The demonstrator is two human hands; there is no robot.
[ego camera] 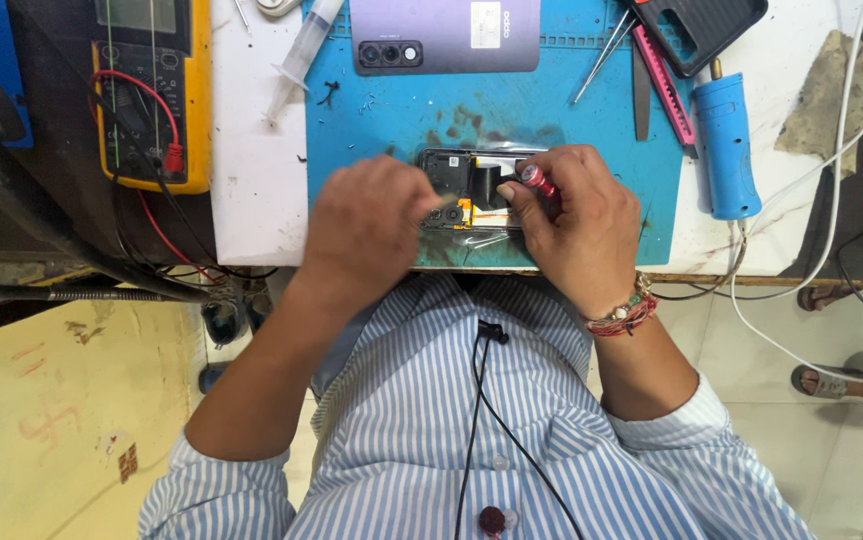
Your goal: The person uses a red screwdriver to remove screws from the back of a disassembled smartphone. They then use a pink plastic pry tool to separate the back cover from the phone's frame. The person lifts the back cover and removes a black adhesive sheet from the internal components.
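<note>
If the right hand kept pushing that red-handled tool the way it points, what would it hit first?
Probably the opened black phone lying on the blue mat: the right hand angles its red-handled tool down toward it, though depth is unclear.

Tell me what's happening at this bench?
A person works on an opened phone lying on a blue mat. The right hand holds a red-tipped screwdriver over it; the left hand rests on its left end, blurred. A purple back cover lies further up the mat.
</note>
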